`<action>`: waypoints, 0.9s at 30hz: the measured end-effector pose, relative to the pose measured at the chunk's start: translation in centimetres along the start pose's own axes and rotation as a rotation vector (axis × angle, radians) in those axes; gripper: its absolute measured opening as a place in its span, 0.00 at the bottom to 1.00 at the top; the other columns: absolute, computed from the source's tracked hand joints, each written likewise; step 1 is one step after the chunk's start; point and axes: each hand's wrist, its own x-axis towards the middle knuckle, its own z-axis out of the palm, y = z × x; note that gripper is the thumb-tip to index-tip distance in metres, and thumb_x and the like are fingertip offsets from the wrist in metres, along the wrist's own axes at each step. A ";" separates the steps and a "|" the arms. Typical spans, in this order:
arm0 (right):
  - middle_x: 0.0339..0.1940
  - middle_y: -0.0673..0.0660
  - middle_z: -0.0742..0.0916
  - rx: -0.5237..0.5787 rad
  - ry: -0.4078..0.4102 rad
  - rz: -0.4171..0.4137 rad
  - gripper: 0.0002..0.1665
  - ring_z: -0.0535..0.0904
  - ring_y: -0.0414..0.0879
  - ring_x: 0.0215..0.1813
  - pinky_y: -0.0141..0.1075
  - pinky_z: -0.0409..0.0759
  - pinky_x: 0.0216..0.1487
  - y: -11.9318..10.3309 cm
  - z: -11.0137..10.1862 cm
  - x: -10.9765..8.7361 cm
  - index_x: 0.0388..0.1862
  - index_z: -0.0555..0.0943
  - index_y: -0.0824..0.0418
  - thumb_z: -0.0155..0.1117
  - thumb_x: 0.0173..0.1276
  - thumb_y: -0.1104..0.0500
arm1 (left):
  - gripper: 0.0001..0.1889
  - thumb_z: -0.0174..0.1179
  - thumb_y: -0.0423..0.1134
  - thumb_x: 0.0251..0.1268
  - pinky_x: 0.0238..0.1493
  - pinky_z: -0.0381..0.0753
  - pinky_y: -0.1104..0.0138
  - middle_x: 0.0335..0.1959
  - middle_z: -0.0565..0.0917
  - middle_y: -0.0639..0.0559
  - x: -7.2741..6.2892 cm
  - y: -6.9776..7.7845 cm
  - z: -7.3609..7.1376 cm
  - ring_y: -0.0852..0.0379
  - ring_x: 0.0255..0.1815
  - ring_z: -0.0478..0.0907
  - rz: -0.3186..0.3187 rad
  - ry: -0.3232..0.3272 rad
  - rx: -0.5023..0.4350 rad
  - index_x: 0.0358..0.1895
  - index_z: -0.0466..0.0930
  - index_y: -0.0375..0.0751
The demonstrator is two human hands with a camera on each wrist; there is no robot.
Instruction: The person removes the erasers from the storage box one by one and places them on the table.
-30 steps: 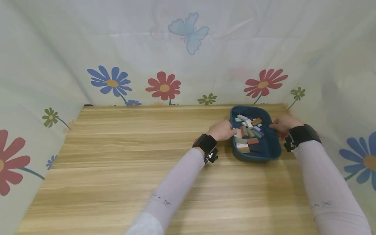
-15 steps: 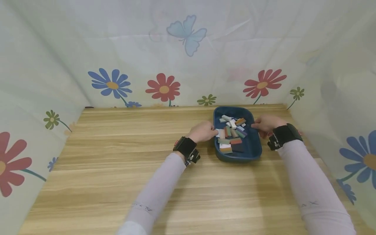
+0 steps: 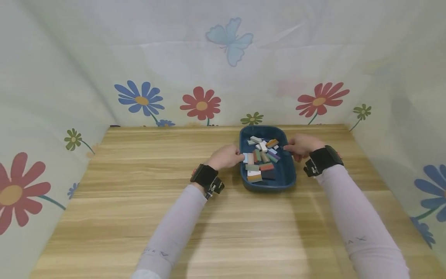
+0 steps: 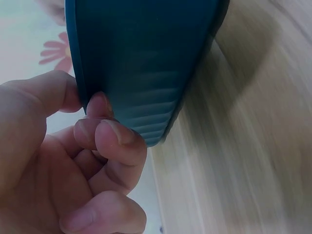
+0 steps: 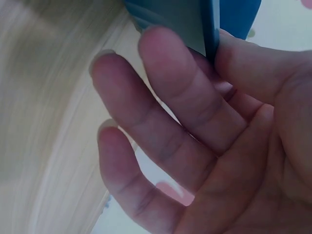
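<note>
A dark blue plastic basin (image 3: 286,170) stands on the wooden table, right of the middle in the head view. Inside lie several small rectangular blocks: white ones, an orange one (image 3: 271,143), a purple one (image 3: 273,156), a reddish one (image 3: 266,166), green ones and a dark one. My left hand (image 3: 224,157) pinches the basin's left rim between thumb and index finger; the left wrist view shows its other fingers curled outside the ribbed wall (image 4: 146,97). On the opposite side my right hand (image 3: 303,145) pinches the right rim, its other fingers (image 5: 131,92) loosely bent beside the outer wall.
A white cloth (image 3: 156,46) printed with flowers and a butterfly hangs behind the table and along both sides. The basin's far end is close to the table's back edge (image 3: 181,127). Wood-grain tabletop (image 3: 146,162) spreads to the left and in front.
Both hands have moved left together with the basin between them, sliding it from the right side toward the middle. The blocks inside keep their arrangement, and both grips stay on the rim.
</note>
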 end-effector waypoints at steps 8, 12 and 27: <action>0.19 0.56 0.83 0.003 0.011 -0.029 0.19 0.80 0.51 0.27 0.36 0.73 0.27 -1.7 1.1 1.1 0.27 0.77 0.63 0.52 0.77 0.54 | 0.21 0.53 0.45 0.71 0.20 0.56 0.68 0.13 0.63 0.56 -0.9 -2.3 -0.5 0.59 0.15 0.61 -0.024 0.016 -0.038 0.16 0.66 0.45; 0.17 0.55 0.82 0.004 0.024 -0.054 0.20 0.80 0.51 0.26 0.36 0.73 0.25 -2.5 1.8 1.7 0.26 0.77 0.62 0.52 0.77 0.53 | 0.20 0.53 0.46 0.72 0.22 0.58 0.67 0.15 0.65 0.55 -1.5 -3.6 -0.6 0.58 0.17 0.63 -0.071 0.015 -0.087 0.19 0.69 0.44; 0.16 0.54 0.82 -0.058 0.063 -0.075 0.21 0.82 0.50 0.24 0.41 0.73 0.38 -5.9 2.2 3.2 0.23 0.76 0.61 0.52 0.77 0.53 | 0.20 0.52 0.45 0.73 0.24 0.60 0.66 0.17 0.67 0.53 -3.6 -5.5 -3.1 0.56 0.19 0.66 -0.097 -0.024 -0.128 0.33 0.79 0.29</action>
